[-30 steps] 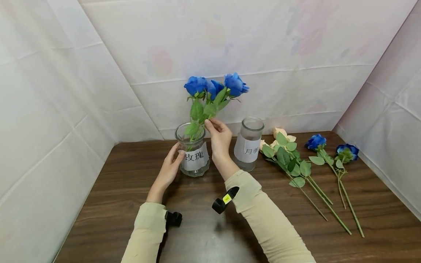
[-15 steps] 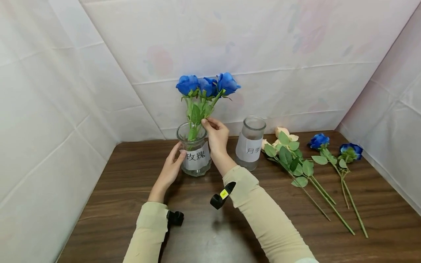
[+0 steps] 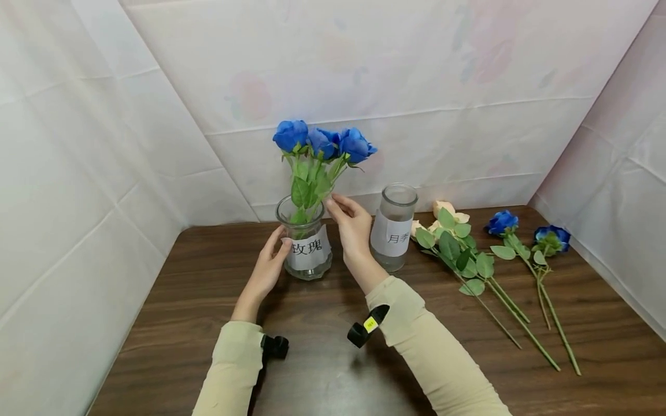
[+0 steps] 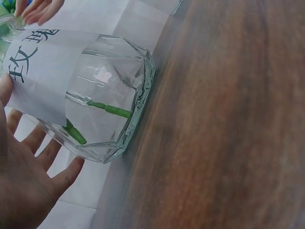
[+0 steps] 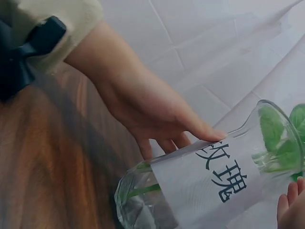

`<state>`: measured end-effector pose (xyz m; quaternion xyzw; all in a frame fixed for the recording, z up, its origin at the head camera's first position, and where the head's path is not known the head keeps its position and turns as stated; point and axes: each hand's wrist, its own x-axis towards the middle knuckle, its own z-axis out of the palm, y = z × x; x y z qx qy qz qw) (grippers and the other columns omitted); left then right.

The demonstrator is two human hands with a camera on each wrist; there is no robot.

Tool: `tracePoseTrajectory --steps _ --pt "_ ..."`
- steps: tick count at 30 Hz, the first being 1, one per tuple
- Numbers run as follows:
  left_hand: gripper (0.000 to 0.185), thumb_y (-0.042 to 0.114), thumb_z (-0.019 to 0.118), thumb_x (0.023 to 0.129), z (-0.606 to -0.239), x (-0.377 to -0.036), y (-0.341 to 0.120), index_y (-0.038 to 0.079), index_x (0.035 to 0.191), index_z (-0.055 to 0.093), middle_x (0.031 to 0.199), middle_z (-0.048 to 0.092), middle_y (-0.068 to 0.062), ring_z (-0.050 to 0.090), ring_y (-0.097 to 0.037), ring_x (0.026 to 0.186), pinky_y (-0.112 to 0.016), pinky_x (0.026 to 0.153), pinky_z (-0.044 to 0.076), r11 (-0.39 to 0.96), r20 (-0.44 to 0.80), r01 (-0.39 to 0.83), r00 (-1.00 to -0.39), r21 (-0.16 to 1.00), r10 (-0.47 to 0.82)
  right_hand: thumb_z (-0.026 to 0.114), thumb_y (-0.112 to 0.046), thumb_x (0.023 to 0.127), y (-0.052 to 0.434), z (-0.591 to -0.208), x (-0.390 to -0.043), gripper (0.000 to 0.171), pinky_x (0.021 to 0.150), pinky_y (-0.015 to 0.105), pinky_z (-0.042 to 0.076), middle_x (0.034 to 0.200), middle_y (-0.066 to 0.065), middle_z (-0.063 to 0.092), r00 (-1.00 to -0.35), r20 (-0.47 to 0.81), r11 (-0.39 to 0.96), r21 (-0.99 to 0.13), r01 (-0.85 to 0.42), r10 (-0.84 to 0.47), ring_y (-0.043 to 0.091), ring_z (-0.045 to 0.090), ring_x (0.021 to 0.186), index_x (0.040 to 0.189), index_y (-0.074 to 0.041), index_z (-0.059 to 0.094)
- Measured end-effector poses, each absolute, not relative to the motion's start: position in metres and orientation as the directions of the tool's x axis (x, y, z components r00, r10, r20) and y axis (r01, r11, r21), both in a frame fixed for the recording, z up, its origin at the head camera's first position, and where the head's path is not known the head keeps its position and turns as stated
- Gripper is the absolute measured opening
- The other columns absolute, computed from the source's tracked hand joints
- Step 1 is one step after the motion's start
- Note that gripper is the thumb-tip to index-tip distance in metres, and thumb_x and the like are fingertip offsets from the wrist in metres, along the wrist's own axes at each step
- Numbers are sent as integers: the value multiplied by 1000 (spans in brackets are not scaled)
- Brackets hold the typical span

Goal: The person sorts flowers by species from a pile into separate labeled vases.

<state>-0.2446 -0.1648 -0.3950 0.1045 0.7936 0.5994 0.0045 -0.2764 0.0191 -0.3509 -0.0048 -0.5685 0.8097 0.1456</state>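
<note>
While the left hand [image 3: 267, 263] cups the near-left side of the labelled glass vase [image 3: 307, 245] with straight, spread fingers, the right hand [image 3: 352, 228] hovers just right of the vase's rim, fingers loosely extended and gripping nothing. The three blue roses [image 3: 319, 141] stand nearly upright in the vase, their stems' long axis rising just left of the right fingertips [image 3: 333, 202], the nearer hand.

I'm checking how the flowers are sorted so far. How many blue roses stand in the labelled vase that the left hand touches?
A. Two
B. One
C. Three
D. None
C: three blue rose heads rise on green stems from the labelled vase, which the left hand touches at its side, while two more blue roses lie flat on the table.
</note>
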Motion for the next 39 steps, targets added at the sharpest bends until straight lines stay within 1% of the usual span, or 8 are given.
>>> tracePoseTrajectory --steps 4,10,18,23,26,29,33,39 --pt "58 25 39 109 -408 -253 -169 2 157 17 157 24 -25 17 -36 147 -57 115 20 254 117 159 -978 954 172 70 -3 92 30 -355 -266 28 95 44 51 95 4 68 -963 163 -343 -911 -231 215 14 67 86 118 8 67" --pt "59 33 40 108 -429 -265 -174 10 159 18 157 27 -19 21 -32 146 -55 115 21 253 149 187 -976 949 159 68 -1 93 47 -350 -249 25 92 37 53 92 2 69 -972 169 -380 -898 -220 161 14 67 84 116 8 66" --pt "59 29 40 108 -417 -261 -171 6 158 19 156 27 -23 24 -34 144 -54 114 23 255 129 166 -979 953 156 64 1 95 75 -341 -221 20 86 32 55 92 4 71 -974 177 -405 -887 -220 141 15 67 84 114 7 66" --pt "57 23 39 109 -398 -248 -166 1 157 18 155 26 -27 24 -38 144 -55 114 24 267 113 154 -980 951 164 62 -2 97 96 -336 -202 13 83 31 55 90 3 71 -977 173 -447 -869 -211 125 15 67 84 105 -4 71" --pt "56 21 39 109 -395 -245 -165 1 157 19 155 27 -27 26 -38 143 -54 114 25 270 111 152 -981 951 161 58 -3 99 110 -333 -195 18 81 31 55 89 2 71 -982 163 -464 -866 -189 96 15 66 83 98 -11 74" --pt "58 29 40 109 -410 -254 -169 5 158 19 156 27 -24 25 -36 143 -55 114 24 269 131 171 -979 948 159 56 -3 100 125 -333 -190 22 82 30 55 89 2 71 -986 152 -442 -881 -168 70 14 66 84 95 -15 75" --pt "61 38 40 108 -431 -269 -174 11 159 20 156 28 -19 24 -33 144 -55 114 23 268 157 194 -976 944 154 60 -8 100 146 -334 -184 14 83 29 55 91 3 71 -989 137 -366 -918 -151 62 15 67 87 102 -10 74" --pt "60 31 40 108 -422 -263 -171 8 159 18 157 26 -20 22 -34 146 -54 115 23 260 123 161 -980 952 156 63 -9 98 180 -337 -173 11 82 28 56 91 3 71 -988 135 -287 -946 -149 70 14 68 87 99 -12 74"
